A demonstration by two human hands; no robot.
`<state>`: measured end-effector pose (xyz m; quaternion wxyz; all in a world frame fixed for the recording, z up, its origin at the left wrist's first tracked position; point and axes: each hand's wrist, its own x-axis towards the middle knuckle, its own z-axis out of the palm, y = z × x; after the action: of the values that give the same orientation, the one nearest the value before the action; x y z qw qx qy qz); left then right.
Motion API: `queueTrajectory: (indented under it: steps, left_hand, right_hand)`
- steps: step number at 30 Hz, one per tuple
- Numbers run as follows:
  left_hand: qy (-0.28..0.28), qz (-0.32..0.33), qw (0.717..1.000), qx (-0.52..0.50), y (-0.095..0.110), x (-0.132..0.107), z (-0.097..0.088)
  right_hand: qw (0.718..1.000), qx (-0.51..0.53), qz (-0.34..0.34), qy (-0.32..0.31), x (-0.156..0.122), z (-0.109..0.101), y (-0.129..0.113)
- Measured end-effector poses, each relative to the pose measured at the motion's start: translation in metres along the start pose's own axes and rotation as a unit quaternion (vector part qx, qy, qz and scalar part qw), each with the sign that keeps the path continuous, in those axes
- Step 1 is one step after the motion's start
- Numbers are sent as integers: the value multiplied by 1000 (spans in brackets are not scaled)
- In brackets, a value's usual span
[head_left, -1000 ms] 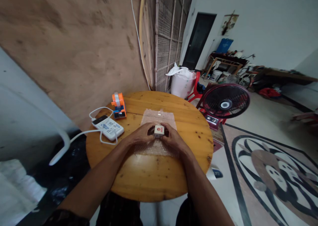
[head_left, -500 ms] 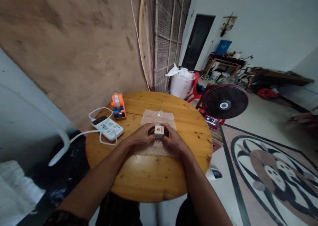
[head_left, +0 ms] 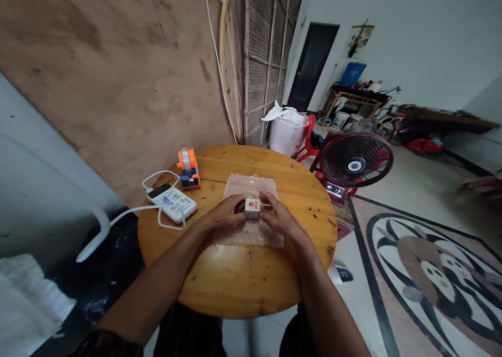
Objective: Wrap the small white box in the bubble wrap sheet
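A small white box [head_left: 252,207] with a red print on top sits over a sheet of bubble wrap [head_left: 251,237] on the round wooden table [head_left: 235,289]. My left hand [head_left: 229,211] holds the box's left side, its fingers curved round that edge. On the other side, my right hand [head_left: 280,217] is open, thumb and fingers apart, just beside the box's right face. Whether its thumb still touches the box is hard to tell. The bubble wrap lies flat beneath both hands, partly hidden by them.
An orange and blue tape dispenser [head_left: 189,169] stands at the table's back left. In front of it lies a white power bank [head_left: 174,204] with a looped white cable. A dark red fan [head_left: 356,161] stands beyond the table's right edge, near a white sack [head_left: 288,132].
My right hand has loosened and drawn slightly right, away from the box. My left hand stays at the box. The view has shifted a little.
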<state>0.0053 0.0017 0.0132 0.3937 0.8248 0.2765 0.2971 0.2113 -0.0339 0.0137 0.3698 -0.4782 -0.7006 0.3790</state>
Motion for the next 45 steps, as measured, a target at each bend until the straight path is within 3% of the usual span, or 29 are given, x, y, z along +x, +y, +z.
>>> queueTrajectory:
  steps: [6,12,21,34,40,45]
  left_hand:
    - [-7,-26,999,30,3,0,-2]
    - [-1,-17,999,30,0,-1,-1]
    - [28,-15,998,56,-7,-2,3]
    - [69,-37,993,83,-8,-1,5]
    - [50,-35,998,23,-2,-1,6]
    - [47,-31,998,30,1,-1,5]
  right_hand:
    - [983,-168,-64,37,-51,-8,-37]
    - [952,-277,-116,-54,-87,9,-40]
    - [888,-445,-97,-59,-77,31,-39]
    - [902,-423,-87,-28,-73,36,-30]
    - [898,-432,-72,-37,-74,35,-33]
    - [897,-435,-64,-49,-73,35,-38]
